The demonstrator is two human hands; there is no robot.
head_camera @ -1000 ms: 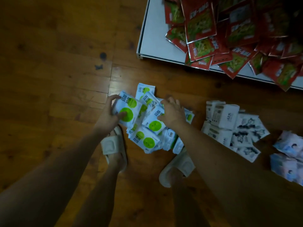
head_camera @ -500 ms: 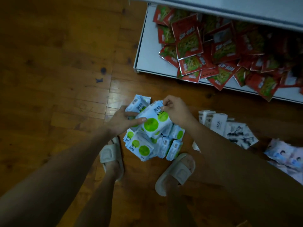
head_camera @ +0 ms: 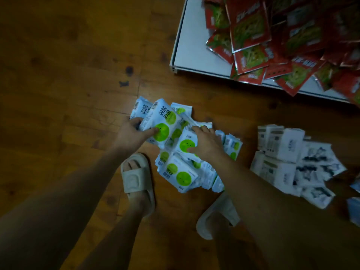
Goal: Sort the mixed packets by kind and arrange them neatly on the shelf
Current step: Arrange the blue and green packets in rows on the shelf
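A heap of white packets with green dots [head_camera: 181, 176] lies on the wooden floor in front of my feet. My left hand [head_camera: 132, 135] grips a small stack of these packets [head_camera: 163, 119] at the heap's top left, thumb on a green dot. My right hand [head_camera: 206, 143] is closed on another green-dot packet [head_camera: 186, 143] in the heap's middle. The white shelf board [head_camera: 191, 49] at the top right carries a loose pile of red packets [head_camera: 272, 39].
White packets with black drawings [head_camera: 292, 162] lie piled on the floor to the right. Pale blue packets [head_camera: 354, 207] show at the right edge. My two feet in beige slippers [head_camera: 136, 180] stand just below the heap. Bare wooden floor spreads to the left.
Half a second ago both hands held one green-dot packet above the heap. Now my left hand keeps the stack and my right hand has dropped onto another packet. The view has shifted toward the shelf.
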